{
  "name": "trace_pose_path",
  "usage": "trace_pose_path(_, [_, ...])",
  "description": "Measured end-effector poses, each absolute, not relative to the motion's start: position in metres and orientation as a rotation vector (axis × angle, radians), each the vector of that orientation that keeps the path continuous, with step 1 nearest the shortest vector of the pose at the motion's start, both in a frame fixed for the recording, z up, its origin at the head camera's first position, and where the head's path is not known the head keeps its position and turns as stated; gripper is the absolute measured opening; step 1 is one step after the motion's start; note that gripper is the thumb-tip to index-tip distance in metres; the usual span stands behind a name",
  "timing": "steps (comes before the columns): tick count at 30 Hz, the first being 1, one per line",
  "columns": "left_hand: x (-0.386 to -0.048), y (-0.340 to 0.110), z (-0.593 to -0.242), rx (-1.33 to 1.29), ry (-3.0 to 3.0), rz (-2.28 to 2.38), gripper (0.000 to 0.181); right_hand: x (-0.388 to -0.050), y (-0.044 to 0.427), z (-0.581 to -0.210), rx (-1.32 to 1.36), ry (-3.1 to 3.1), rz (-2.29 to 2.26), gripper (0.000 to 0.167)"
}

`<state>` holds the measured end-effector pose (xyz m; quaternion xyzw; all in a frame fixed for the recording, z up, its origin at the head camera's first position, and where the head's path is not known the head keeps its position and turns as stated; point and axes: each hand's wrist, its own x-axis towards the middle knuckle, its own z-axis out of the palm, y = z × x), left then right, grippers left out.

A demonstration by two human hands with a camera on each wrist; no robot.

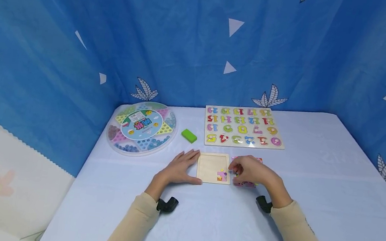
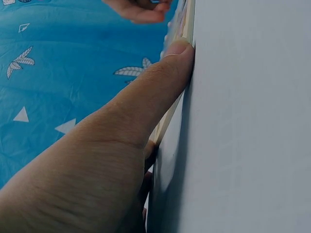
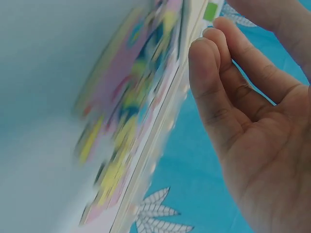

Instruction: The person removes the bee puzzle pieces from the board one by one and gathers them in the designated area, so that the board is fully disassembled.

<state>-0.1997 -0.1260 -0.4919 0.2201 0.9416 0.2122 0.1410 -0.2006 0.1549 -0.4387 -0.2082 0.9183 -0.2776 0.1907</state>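
A small square wooden puzzle tray (image 1: pixel 210 166) lies on the table with a few joined pink jigsaw pieces (image 1: pixel 222 176) in its near right corner. My left hand (image 1: pixel 180 168) holds the tray's left side, fingers at the far corner and thumb along the near edge. In the left wrist view the thumb (image 2: pixel 165 73) presses on the tray's side. Over a group of loose pink and yellow jigsaw pieces (image 1: pixel 248 184) right of the tray hovers my right hand (image 1: pixel 252 171). Its fingers (image 3: pixel 206 87) bend loosely and hold nothing in the right wrist view, where the pieces (image 3: pixel 114 174) are blurred.
Behind the tray lies a wooden number puzzle board (image 1: pixel 246 127). A round clear game box (image 1: pixel 141 129) with coloured beads sits at the back left. A green block (image 1: pixel 189 135) lies between them. Blue curtain (image 1: pixel 203 37) hangs along the back.
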Motion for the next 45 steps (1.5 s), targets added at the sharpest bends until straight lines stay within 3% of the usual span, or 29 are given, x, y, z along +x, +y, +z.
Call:
trace_pose_path(12, [-0.200,-0.125,-0.493,0.622,2.716,0.594,0.106,-0.209,0.127,-0.447,-0.554,2.576,-0.695,0.032])
trace_pose_path(45, [-0.201,-0.126,-0.493,0.645,2.717,0.612,0.107,-0.208,0.124,-0.448,-0.601,2.571,-0.726,0.031])
